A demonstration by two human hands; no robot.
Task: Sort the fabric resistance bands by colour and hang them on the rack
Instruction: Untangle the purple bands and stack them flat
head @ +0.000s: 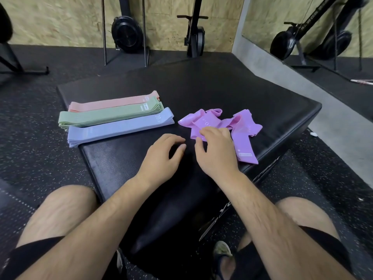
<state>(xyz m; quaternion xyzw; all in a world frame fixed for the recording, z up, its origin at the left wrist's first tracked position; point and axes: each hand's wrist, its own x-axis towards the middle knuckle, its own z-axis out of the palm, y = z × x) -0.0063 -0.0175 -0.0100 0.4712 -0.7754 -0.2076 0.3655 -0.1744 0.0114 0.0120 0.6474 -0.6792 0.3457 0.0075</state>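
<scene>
Four colours on the padded black table (222, 87). Three are stacked flat and side by side at the left: pink bands (113, 103) farthest away, green bands (109, 116) in the middle, blue bands (119, 128) nearest. Each stack touches its neighbour, and the blue stack's left end overhangs the table edge. The purple bands (244, 126) are a loose crumpled heap right of centre, apart from the blue stack, with one band trailing toward the near right edge. Right hand (218, 152) is on the near-left side of the purple heap, fingers curled down over a band edge with the thumb closing in beneath, so it pinches purple fabric. Left hand (161, 156) sits just beside it, loosely curved with fingertips on the bare table, holding nothing. The two hands are close but not touching. The person is seated, bare knees either side of the table's near corner. Speckled rubber floor (30, 128) all round; fan-wheel machines (127, 34) stand against the chipboard wall behind, mirror (302, 27) at the right.
</scene>
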